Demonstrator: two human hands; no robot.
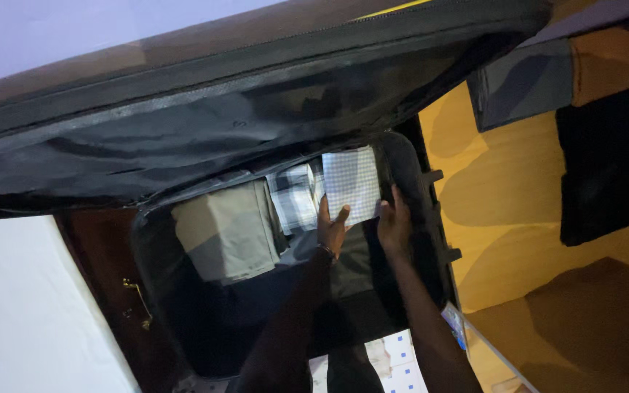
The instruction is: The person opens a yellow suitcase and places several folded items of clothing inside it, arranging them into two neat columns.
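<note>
Two hands are inside our open black suitcase (183, 320). Our left hand (331, 227) & right hand (394, 222) both touch a small folded checked cloth (351, 182), white w/ thin lines. Left hand is at the cloth's bottom edge, fingers up on it, thumb out to the side. Right hand is at the bottom right corner, fingers flat on the edge. Cloth sits just above both hands, at the far right end of the case, by the wall. We can't tell if the fingers pinch it or just press on it. Next to it, on the left, is a plaid folded cloth (294, 196), then a gray folded cloth (231, 229). Big dark lid (205, 124) hangs open above. Yellow-brown floor (496, 218) on the right.
</note>
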